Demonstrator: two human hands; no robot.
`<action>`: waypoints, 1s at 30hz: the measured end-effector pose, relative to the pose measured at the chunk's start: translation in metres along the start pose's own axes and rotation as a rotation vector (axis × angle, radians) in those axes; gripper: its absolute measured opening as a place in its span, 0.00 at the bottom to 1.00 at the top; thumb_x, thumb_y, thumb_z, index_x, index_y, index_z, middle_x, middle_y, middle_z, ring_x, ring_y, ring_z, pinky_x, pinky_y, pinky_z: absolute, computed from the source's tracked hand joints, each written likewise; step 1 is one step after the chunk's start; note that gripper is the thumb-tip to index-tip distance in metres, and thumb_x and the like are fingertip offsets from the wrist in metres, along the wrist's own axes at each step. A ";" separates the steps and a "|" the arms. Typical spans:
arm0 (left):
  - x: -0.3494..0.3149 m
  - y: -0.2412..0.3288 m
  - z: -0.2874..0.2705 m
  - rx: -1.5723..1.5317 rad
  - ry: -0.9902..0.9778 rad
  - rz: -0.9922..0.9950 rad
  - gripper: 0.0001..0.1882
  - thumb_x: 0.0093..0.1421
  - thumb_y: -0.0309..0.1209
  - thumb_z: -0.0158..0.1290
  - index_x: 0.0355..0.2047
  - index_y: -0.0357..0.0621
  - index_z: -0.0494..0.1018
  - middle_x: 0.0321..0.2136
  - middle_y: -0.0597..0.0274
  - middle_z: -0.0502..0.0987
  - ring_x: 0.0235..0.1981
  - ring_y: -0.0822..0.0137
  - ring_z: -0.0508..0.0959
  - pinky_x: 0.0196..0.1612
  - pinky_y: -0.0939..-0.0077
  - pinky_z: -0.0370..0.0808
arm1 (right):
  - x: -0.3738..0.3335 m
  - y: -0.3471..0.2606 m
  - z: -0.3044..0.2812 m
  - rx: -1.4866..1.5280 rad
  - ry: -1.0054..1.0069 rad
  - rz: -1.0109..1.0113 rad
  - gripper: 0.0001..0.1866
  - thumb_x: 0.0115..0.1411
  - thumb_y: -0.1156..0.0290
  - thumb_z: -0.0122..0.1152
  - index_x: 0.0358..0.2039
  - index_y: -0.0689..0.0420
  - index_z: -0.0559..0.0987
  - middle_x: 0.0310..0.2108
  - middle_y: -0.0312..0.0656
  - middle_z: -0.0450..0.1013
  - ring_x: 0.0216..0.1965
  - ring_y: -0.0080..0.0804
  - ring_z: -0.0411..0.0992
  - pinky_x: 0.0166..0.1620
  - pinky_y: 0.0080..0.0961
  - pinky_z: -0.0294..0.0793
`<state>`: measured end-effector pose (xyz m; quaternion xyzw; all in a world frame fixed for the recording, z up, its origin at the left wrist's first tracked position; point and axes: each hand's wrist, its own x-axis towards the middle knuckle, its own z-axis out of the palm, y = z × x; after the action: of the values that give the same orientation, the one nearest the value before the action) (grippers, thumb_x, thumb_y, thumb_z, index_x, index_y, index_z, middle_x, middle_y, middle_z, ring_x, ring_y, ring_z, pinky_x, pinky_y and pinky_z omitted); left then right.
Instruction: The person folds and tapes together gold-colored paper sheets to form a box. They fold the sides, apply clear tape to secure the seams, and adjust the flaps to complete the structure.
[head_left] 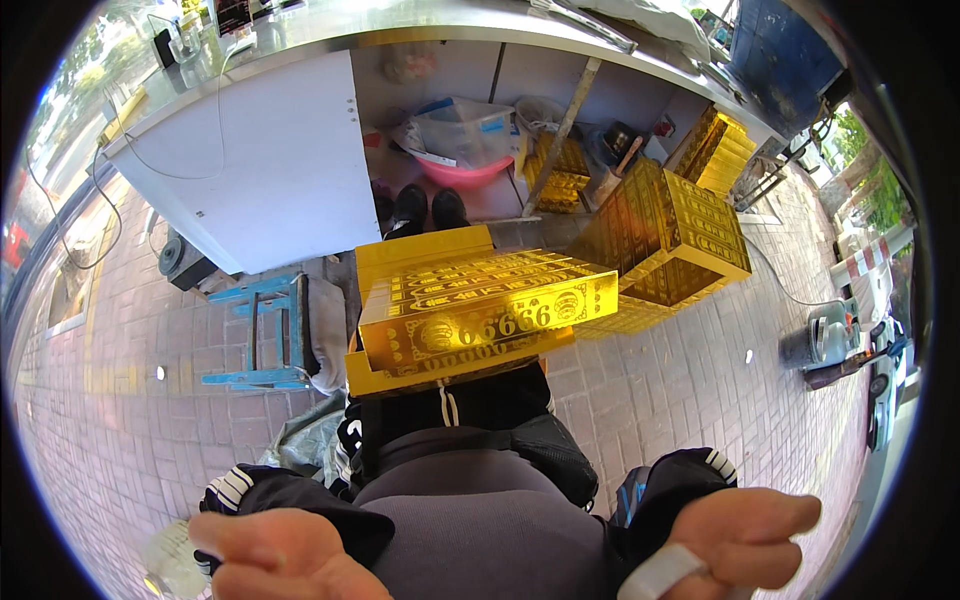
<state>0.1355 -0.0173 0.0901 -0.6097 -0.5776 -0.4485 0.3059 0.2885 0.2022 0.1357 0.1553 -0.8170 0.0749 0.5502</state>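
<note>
Across my lap lies a row of shiny gold, brick-shaped boxes [480, 310] with embossed patterns, resting on a flat gold piece [425, 250]. My left hand [285, 560] is at the lower left, apart from the boxes, fingers stretched out with nothing in them. At the lower right, my right hand [740, 540] is likewise open and holds nothing. A white band [665, 575] wraps one of its fingers. Just right of my lap stands a larger stack of gold boxes [665, 235], nearer to the boxes on my lap than to either hand.
A metal-topped counter [390, 35] with a white panel [250, 170] stands ahead. Beneath it are a pink basin [465, 172] and more gold boxes [560, 175]. A blue stool [265, 330] stands on the brick paving at left; a cable runs along the right.
</note>
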 end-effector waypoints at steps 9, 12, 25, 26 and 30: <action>-0.007 0.004 0.003 -0.022 0.143 0.034 0.05 0.63 0.53 0.55 0.39 0.82 0.73 0.30 0.83 0.61 0.36 0.72 0.59 0.45 0.67 0.55 | 0.026 0.010 0.062 -0.149 0.661 -0.070 0.10 0.61 0.46 0.63 0.30 0.29 0.71 0.18 0.21 0.50 0.29 0.15 0.54 0.45 0.27 0.51; -0.010 0.005 0.001 -0.031 0.163 0.021 0.07 0.62 0.53 0.57 0.39 0.80 0.73 0.30 0.83 0.63 0.35 0.72 0.60 0.44 0.67 0.56 | 0.017 0.011 0.004 0.097 -0.119 -0.085 0.11 0.62 0.46 0.62 0.29 0.30 0.70 0.20 0.20 0.53 0.30 0.15 0.55 0.45 0.27 0.51; 0.019 -0.001 0.029 -0.325 -0.117 -0.290 0.35 0.47 0.30 0.73 0.55 0.38 0.72 0.32 0.63 0.85 0.26 0.71 0.73 0.40 0.74 0.62 | -0.018 0.013 0.046 0.179 -0.058 0.198 0.15 0.44 0.53 0.77 0.30 0.37 0.80 0.19 0.19 0.62 0.27 0.21 0.57 0.38 0.30 0.52; 0.018 -0.001 0.031 -0.331 -0.185 -0.295 0.36 0.46 0.27 0.73 0.56 0.37 0.71 0.32 0.62 0.85 0.25 0.71 0.74 0.39 0.74 0.62 | -0.018 0.014 0.047 0.158 -0.007 0.222 0.13 0.42 0.53 0.77 0.26 0.34 0.80 0.19 0.19 0.59 0.27 0.22 0.57 0.36 0.30 0.51; 0.012 -0.001 0.040 0.002 0.112 -0.280 0.32 0.57 0.32 0.64 0.59 0.36 0.65 0.26 0.70 0.82 0.21 0.70 0.69 0.37 0.69 0.62 | -0.023 0.020 0.036 0.119 -0.263 0.304 0.18 0.38 0.53 0.80 0.31 0.36 0.81 0.23 0.21 0.60 0.27 0.24 0.56 0.34 0.31 0.51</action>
<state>0.1410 0.0235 0.0845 -0.4969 -0.6396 -0.5195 0.2724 0.2584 0.2149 0.1013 0.0712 -0.8900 0.1843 0.4108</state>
